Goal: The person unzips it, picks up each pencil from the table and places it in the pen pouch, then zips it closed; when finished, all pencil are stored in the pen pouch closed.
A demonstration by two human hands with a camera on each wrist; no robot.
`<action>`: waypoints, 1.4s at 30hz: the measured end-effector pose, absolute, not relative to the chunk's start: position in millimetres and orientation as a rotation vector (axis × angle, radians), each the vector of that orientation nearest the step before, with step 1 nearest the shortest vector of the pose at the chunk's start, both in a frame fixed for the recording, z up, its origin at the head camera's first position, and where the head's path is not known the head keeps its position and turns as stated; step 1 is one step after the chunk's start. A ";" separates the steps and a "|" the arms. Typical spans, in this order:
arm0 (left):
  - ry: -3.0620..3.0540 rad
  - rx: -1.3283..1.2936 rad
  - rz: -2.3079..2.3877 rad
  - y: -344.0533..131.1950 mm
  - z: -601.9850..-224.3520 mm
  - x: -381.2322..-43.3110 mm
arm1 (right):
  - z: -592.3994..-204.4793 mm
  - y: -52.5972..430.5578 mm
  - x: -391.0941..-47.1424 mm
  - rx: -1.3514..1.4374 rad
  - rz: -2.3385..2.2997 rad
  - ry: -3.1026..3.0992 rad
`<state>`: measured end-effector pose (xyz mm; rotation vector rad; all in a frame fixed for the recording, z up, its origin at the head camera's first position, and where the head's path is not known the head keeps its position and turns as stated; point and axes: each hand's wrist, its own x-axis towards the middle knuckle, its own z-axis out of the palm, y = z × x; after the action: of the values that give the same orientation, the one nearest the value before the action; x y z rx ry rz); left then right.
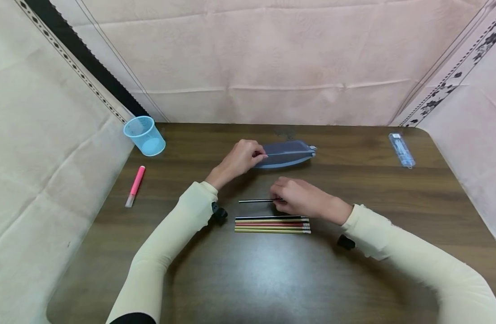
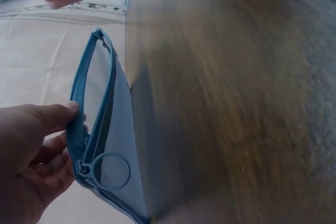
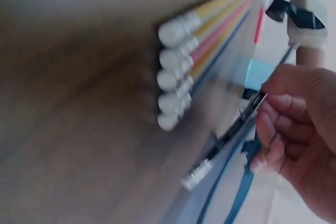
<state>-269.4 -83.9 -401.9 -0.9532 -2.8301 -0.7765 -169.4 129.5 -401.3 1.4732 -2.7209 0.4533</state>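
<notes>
My left hand pinches the edge of a blue zippered pencil pouch. In the left wrist view the pouch's mouth gapes and a round zipper pull hangs near the fingers. Between thumb and fingers my right hand holds a black pencil with a white eraser end, raised off the table in front of the pouch. Just below it, a row of several pencils in black, gold and red lies side by side; their white erasers show in the right wrist view.
A light-blue cup tilts at the back left of the wooden table. Near the left edge lies a pink marker with a clear end. A blue clear-topped packet lies at the back right. Pale cloth hangs around the table.
</notes>
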 end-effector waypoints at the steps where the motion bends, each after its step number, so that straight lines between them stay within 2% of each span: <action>1: -2.833 -0.951 -0.778 -84.1 -401.8 -269.3 | -399.1 131.3 -170.3 1.475 0.477 -2.730; 9: -2.831 -0.953 -0.783 -81.2 -400.0 -268.3 | -385.0 141.7 -172.5 1.446 0.717 -2.728; 16: -2.827 -0.970 -0.788 -78.7 -398.3 -268.7 | -382.9 141.9 -172.6 1.296 1.240 -2.604; 20: -2.831 -0.931 -0.826 -79.9 -399.0 -266.8 | -383.9 139.1 -174.5 0.996 1.699 -2.608; 29: -2.812 -0.951 -0.771 -79.8 -402.9 -268.2 | -389.1 137.2 -182.3 -0.032 2.956 -2.102; 35: -2.803 -0.961 -0.772 -79.4 -402.7 -268.4 | -394.8 144.9 -193.5 -0.501 3.234 -1.829; 42: -2.822 -0.962 -0.776 -77.7 -400.3 -268.4 | -399.3 149.6 -213.2 -0.782 3.294 -1.712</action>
<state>-268.4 -77.7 -400.3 -0.9622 -2.8219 -0.7765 -213.2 149.6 -399.3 -0.7820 -1.7116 3.2940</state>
